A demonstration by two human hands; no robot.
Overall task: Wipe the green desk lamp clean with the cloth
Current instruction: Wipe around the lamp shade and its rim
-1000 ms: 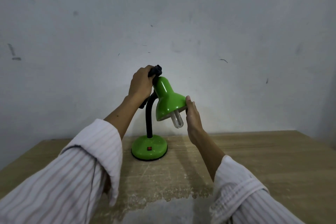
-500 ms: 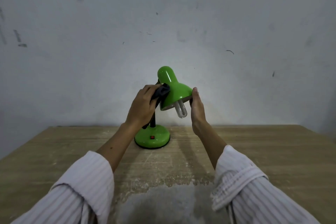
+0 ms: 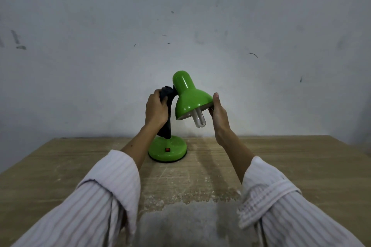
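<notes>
Table [image 3: 301, 166] open right of lamp [image 3: 188, 96]; wall [image 3: 261, 26] seemingly close behind.

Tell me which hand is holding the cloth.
The left hand, wrapped around the dark cloth at the lamp's neck; the right hand has none and only steadies the green shade.

The left hand [image 3: 157, 109] and the dark cloth [image 3: 168, 94] it grips cover most of the lamp's black neck [image 3: 167, 133]; only its lowest stretch shows above the green base [image 3: 167, 149]. How much cloth lies inside the fist cannot be told. The right hand [image 3: 218, 115] hides the far right rim of the shade [image 3: 190, 98], and its fingers are behind the palm. The bulb [image 3: 199, 120] disappears up into the shade. Both striped sleeves [image 3: 104, 202] are cut off by the near edge, and the table [image 3: 301, 166] by both sides
</notes>
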